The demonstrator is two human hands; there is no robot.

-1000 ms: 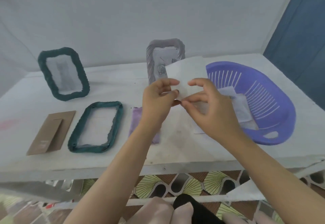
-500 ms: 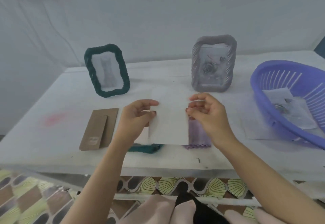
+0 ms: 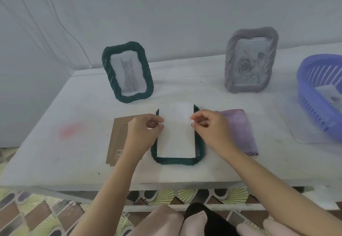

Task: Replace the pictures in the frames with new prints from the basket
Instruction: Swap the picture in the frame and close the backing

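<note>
The print (image 3: 175, 132) is plain white; the flat frame (image 3: 175, 161) is dark green. The standing frame (image 3: 148, 82) is the same dark green, its cat picture (image 3: 129, 72) grey. The twist-ridged frame (image 3: 229, 65) is greyish lilac, the slotted basket (image 3: 312, 102) violet-blue, the backing board (image 3: 115, 143) brown, the table (image 3: 185, 80) white with a pink smudge (image 3: 71, 130).

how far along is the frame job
Done: the flat green frame is open, its brown backing beside it. In hand: left hand and right hand pinch a white print over that frame. Left: seat it, refit the backing, handle the purple piece. More prints sit in the basket; whether the two standing frames are finished, I cannot tell.
</note>
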